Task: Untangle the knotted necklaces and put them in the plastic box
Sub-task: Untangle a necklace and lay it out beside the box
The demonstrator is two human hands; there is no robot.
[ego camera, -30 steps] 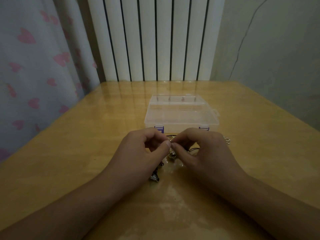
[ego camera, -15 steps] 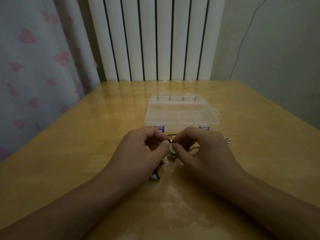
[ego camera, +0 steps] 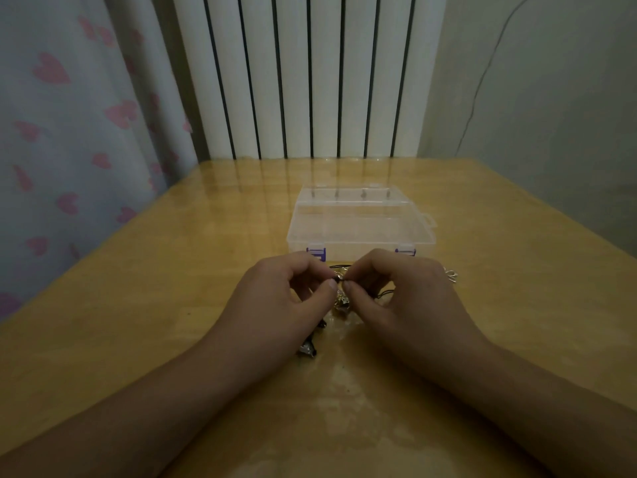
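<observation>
Necklaces (ego camera: 341, 288): knotted clump of black cords and metal pendants on the table, between the two hands, just in front of the box
Knot spot: thumb and forefinger tips of both hands meet at the top of the clump, one pendant (ego camera: 342, 301) hanging just below the fingertips
Left hand (ego camera: 279, 305): fingers curled, thumb and forefinger pinching a cord at the clump's left side
Right hand (ego camera: 400, 301): fingers curled, thumb and forefinger pinching the cord from the right (tips nearly touching the left hand's)
Second pendant (ego camera: 307, 349): dark metal piece lying on the table under the left hand's heel, partly hidden
Cord loop: a black bit shows right of the right thumb, rest hidden by the hand
Silver piece (ego camera: 451, 274): small, on the table beyond the right hand's knuckles, too small to tell what it is
Box (ego camera: 362, 225): clear plastic, purple latches on the near side, lid looks closed (hard to be sure), just beyond the hands
Table (ego camera: 172, 305): glossy wood
Behind: white radiator (ego camera: 310, 74), heart-print curtain (ego camera: 69, 115) on the left, grey wall (ego camera: 551, 98) on the right
</observation>
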